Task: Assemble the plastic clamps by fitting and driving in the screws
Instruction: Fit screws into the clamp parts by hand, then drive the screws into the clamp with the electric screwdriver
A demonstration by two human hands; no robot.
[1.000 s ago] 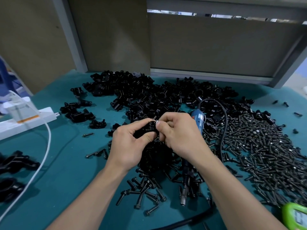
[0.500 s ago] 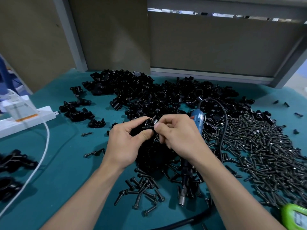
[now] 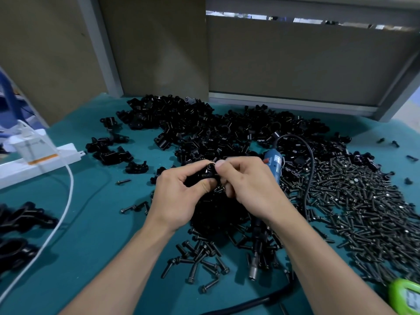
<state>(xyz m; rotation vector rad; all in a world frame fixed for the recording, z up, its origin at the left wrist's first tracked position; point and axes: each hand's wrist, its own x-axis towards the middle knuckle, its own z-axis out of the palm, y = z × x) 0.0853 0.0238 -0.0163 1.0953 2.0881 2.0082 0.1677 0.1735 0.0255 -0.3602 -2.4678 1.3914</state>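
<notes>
My left hand point(image 3: 179, 196) grips a black plastic clamp point(image 3: 208, 172) above the middle of the teal table. My right hand point(image 3: 247, 187) meets it from the right, its thumb and fingertips pinched on a small screw at the clamp's top; the screw itself is mostly hidden. A big heap of black clamp parts point(image 3: 204, 135) lies behind the hands. A wide spread of dark screws point(image 3: 354, 201) covers the right side. A smaller bunch of screws point(image 3: 200, 258) lies in front of the hands. A blue electric screwdriver point(image 3: 273, 164) lies under my right forearm, its metal tip point(image 3: 253, 272) pointing towards me.
A white power strip point(image 3: 36, 162) with a white cable point(image 3: 61, 212) sits at the left. Several black clamps point(image 3: 20, 219) lie at the left edge. A green device point(image 3: 406, 294) shows at the bottom right corner. The screwdriver's black cord point(image 3: 309, 169) loops over the screws. Brown panels stand behind the table.
Both hands have stayed together at the clamp. The clamp has been turned slightly in my left hand, and my right fingers have shifted their pinch on its top.
</notes>
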